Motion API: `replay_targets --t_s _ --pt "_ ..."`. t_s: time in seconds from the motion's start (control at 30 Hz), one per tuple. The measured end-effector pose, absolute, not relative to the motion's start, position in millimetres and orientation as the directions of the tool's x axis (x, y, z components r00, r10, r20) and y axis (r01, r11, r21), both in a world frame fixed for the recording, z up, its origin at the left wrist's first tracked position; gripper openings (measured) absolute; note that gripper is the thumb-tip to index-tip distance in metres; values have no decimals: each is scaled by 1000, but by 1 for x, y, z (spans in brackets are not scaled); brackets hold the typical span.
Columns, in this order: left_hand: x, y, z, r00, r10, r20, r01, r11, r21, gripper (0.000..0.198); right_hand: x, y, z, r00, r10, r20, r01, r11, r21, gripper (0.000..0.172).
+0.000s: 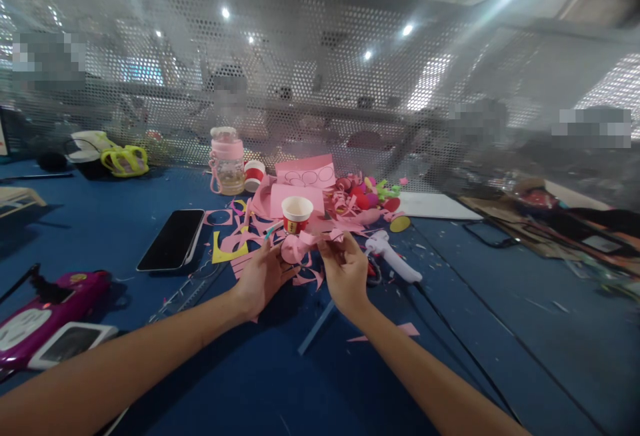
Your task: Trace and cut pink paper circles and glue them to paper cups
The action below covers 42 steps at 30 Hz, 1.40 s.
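A pink paper piece (pixel 295 248) with a round part and a strip is held between my two hands, above pink scraps. My left hand (pixel 264 277) is closed on its left side, thumb and fingers around the round part. On the right, my right hand (pixel 345 266) pinches the strip end. Just behind the paper stands a small red and white paper cup (pixel 297 215), upright. Pink sheets (pixel 305 175) with drawn circles lie farther back. A white glue gun (pixel 395 259) with a black cable rests right of my right hand.
A black-screened phone (pixel 173 241), a clear ruler (pixel 195 289) and a purple device (pixel 55 309) lie on the left. A pink-lidded bottle (pixel 227 161) and a second cup (pixel 253 175) stand behind. Coloured craft pieces (pixel 373 196) are heaped at back right, before a perforated metal screen (pixel 310 76).
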State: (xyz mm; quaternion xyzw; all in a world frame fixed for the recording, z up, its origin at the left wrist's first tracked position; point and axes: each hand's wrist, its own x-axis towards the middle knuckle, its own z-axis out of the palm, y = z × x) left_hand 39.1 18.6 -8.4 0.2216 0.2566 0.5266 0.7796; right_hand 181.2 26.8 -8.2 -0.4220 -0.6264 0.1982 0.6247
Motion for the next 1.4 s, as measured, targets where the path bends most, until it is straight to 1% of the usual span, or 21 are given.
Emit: replay_targets --t_s 0.17,0.3,0.5,0.73,0.9,1.0,1.1,1.23,1.4 --pt "38 22 -9 305 922 -237 -731 387 562 46 182 27 -6 165 741 651 257 605 -754 15" --pt "38 25 -13 292 931 -217 -730 364 578 44 184 27 -5 164 734 660 232 621 -749 14" --pt "40 21 -7 291 933 -209 -735 358 575 49 185 29 -9 130 751 647 314 588 -745 18" --pt "38 20 -7 335 922 -195 -724 385 572 50 185 29 -7 104 763 638 293 589 -753 15" --pt "37 22 -7 314 914 -257 -721 405 562 47 188 36 -8 114 741 662 258 621 -740 11" --pt "37 23 -7 288 919 -269 -724 393 567 45 191 38 -8 126 702 701 321 640 -698 12" --pt "37 22 -6 331 912 -244 -737 411 536 47 193 37 -6 98 687 720 411 631 -658 14" --pt "35 21 -3 375 900 -221 -752 435 495 50 192 34 -5 22 684 729 415 658 -629 13" --pt "35 19 -1 383 899 -214 -759 438 481 51 191 35 -4 22 676 736 413 665 -623 16"
